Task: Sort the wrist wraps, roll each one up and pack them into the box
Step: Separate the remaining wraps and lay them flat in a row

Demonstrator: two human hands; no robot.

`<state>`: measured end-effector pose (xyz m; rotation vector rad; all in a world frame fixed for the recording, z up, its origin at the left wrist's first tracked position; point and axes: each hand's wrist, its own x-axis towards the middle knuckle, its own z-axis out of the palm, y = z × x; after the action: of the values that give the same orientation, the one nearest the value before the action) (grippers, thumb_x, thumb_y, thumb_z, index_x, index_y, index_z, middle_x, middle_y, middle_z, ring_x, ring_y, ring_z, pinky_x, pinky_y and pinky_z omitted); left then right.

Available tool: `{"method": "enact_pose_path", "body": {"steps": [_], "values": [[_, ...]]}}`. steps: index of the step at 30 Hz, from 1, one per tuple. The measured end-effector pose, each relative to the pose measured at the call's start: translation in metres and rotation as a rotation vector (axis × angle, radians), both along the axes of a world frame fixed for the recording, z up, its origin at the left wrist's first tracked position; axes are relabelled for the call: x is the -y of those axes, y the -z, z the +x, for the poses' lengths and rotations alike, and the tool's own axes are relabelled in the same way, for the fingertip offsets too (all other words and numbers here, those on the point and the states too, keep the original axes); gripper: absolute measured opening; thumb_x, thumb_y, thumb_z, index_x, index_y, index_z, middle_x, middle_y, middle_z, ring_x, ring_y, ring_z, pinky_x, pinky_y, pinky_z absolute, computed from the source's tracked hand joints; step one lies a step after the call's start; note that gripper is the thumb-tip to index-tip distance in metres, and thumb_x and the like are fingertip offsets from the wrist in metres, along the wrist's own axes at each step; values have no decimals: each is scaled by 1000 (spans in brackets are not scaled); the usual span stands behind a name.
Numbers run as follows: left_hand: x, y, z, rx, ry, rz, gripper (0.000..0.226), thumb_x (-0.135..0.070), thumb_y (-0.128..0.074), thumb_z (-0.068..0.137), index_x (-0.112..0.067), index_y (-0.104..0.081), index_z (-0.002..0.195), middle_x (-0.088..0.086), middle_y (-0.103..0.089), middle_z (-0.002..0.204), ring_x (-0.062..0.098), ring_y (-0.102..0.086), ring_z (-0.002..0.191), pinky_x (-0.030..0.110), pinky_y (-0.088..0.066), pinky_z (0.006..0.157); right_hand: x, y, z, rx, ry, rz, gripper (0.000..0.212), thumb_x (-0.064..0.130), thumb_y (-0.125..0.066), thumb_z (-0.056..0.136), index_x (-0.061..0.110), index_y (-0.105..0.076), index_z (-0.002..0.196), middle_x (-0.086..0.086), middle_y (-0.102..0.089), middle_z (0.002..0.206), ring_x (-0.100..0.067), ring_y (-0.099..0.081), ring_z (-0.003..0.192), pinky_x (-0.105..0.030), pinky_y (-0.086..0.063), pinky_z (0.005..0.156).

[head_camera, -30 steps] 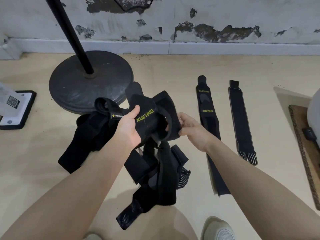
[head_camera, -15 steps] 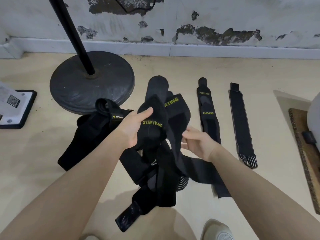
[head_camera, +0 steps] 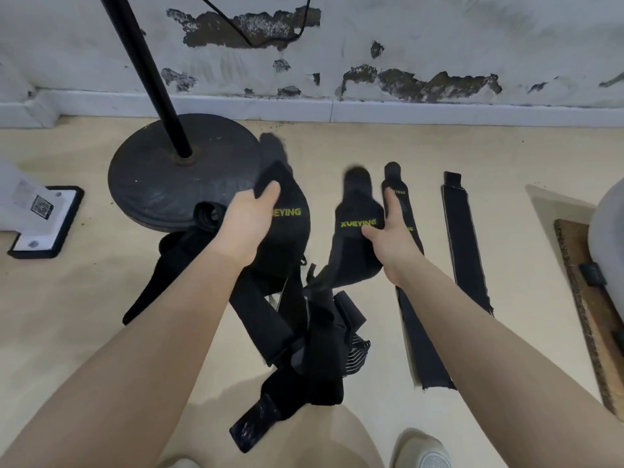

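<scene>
Sorting is the step in hand: two wraps are being drawn apart out of the pile (head_camera: 304,332), a black tangle of straps on the floor that serves as the landmark here.

Left of the pile and beyond it stands a round, dull metal base (head_camera: 175,184) with a black pole. Just above the pile, the left hand (head_camera: 246,224) has its fingers curled round one wrap (head_camera: 287,211), soft black fabric with yellow lettering. To the right of that, the right hand (head_camera: 385,231) pinches a second wrap (head_camera: 354,238) between thumb and fingers, its lower end trailing into the pile.

Right of the pile, two long strips (head_camera: 462,238) lie flat and parallel, narrow bands with a rougher-looking weave.

No box is in view. The next move likely calls for freeing the trailing end and laying this wrap straight beside the flat ones before rolling.
</scene>
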<state>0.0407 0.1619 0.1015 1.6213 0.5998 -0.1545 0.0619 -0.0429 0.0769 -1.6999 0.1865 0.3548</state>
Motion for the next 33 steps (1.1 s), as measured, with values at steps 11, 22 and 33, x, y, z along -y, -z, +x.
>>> {"method": "enact_pose_path", "body": {"steps": [11,22,33], "values": [[25,-26,2,143,16,-94,49,-55,-54,85,-15,-64,112,6,-69,104,24,-65,100,44,-51,91,-28,-38,-24,-17,-266,72,17,19,-56,95,11,-69,101,-4,-73,100,-18,-68,94,-23,-55,80],[-1,60,-37,-26,584,172,60,-62,-67,61,-28,-65,110,-12,-71,105,7,-66,101,39,-49,98,2,-25,-6,-290,347,503,21,25,-53,97,14,-65,108,-8,-72,101,-25,-68,91,-35,-53,68],[2,40,-34,-165,461,-258,29,-39,-48,97,-25,-67,114,-7,-72,110,12,-65,107,33,-44,99,30,-5,-6,-287,253,229,28,29,-57,94,10,-66,112,-5,-72,101,-25,-66,100,-38,-51,89]]}}
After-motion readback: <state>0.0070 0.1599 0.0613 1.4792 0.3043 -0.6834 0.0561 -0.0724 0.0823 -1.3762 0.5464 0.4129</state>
